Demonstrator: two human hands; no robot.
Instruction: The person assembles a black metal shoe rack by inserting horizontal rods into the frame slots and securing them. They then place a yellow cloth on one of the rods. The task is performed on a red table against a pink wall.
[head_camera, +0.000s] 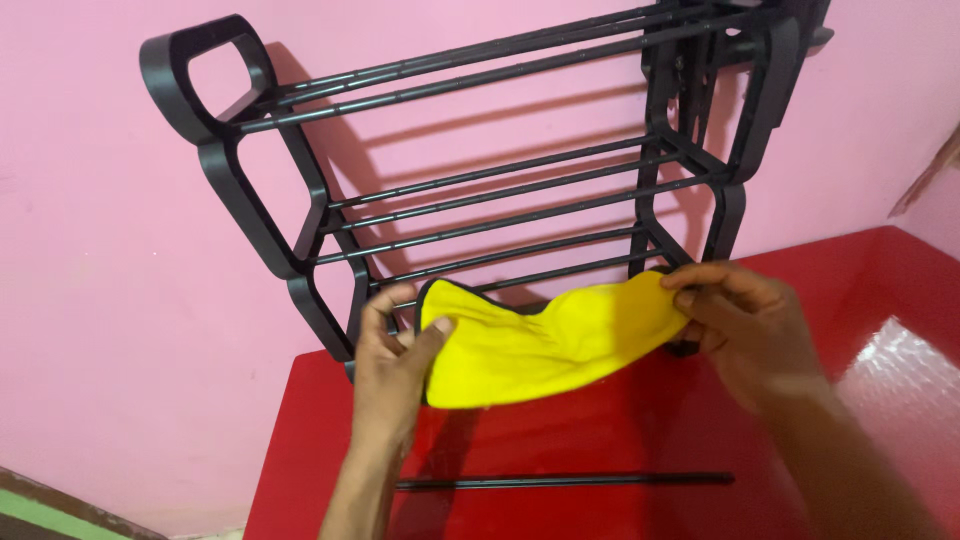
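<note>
— Where's the cloth right now?

— My left hand pinches one end of the yellow cloth, thumb on top, and my right hand pinches the other end between fingertips. It hangs stretched between them, just in front of the black rack.

— And below?

— A loose black rod lies on the red floor (glossy), beneath the cloth.

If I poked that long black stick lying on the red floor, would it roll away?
Probably, yes. The black rod looks thin and round, and it lies loose on a glossy red floor, so a sideways poke would likely send it rolling. It also looks stiff and straight, like the bars in the black rack, so it should not bend. It seems light for its length.
</note>
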